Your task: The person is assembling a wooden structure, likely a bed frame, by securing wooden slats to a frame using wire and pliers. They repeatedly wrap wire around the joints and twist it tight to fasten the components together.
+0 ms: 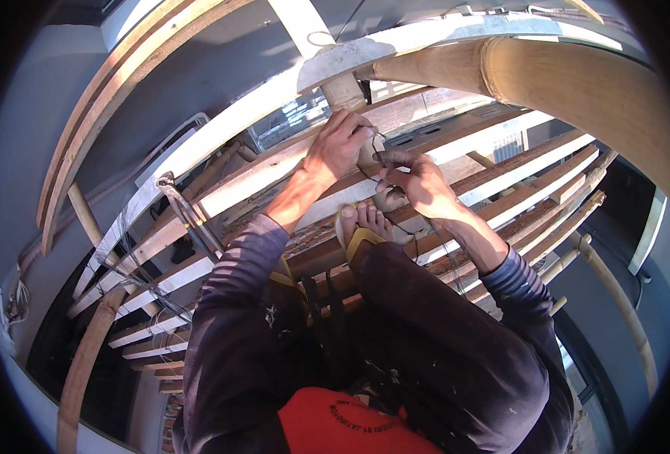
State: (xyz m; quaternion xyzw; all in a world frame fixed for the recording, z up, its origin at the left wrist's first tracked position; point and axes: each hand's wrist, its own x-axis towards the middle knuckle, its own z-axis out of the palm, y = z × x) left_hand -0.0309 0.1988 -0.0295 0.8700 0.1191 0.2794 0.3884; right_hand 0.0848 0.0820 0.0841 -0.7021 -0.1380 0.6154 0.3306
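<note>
My left hand (pixel 337 145) is closed at the far side of an upright bamboo pole (pixel 370 153), its fingertips pinching a thin dark wire (pixel 379 136). Just right of the pole, my right hand (pixel 423 186) has thumb and fingers pressed together on the same wire. The wire bends round the pole where it meets the wooden slats; part of it is hidden behind my fingers. Below the hands, my foot in a yellow-edged sandal (pixel 361 236) rests on a slat. A pair of pincers (pixel 187 209) hangs over a beam to the left.
Long wooden slats (pixel 494 181) run across beneath me with gaps between them. A thick bamboo pole (pixel 570 76) crosses at upper right. Several loose dark wires (pixel 149 281) drape over the slats at left. A curved-looking wooden beam (pixel 85 144) stands near a grey wall.
</note>
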